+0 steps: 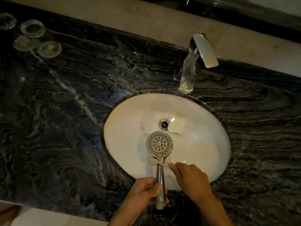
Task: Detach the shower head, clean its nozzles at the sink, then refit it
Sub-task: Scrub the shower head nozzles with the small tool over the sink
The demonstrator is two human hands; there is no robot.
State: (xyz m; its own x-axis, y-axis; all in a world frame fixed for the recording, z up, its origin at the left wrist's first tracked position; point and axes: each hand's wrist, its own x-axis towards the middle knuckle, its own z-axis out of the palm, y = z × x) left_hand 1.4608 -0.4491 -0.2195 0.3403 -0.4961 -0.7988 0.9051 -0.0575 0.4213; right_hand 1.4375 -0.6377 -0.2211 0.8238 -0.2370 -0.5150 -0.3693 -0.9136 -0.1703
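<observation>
From the head camera, a white oval ceramic sink (203, 154) is set into a dark veined marble surface (65, 111). The detached chrome shower head (159, 143), a round face dotted with dark nozzles on a slim shiny handle, is held over the near part of the sink basin with its nozzle face turned upward. Its handle reaches back across the sink's near rim to the left hand (146, 191), whose grip is clamped round the handle's lower end, fingers and thumb curled about the metal; the pale plug end of the handle sticks out below that hand. The right hand (190, 178) hangs just right of the handle above the sink's near rim, its grip loose and holding nothing, fingertips pointing toward the neck of the shower head without clearly touching it. In the middle of the sink lies the round metal drain (164, 124), and a small white soap-like piece (177, 125) rests just right of it. Behind the sink, on its far right side, stands a chrome tap (197, 59). Far left of the sink, four clear glass discs (32, 28) sit on the surface.
</observation>
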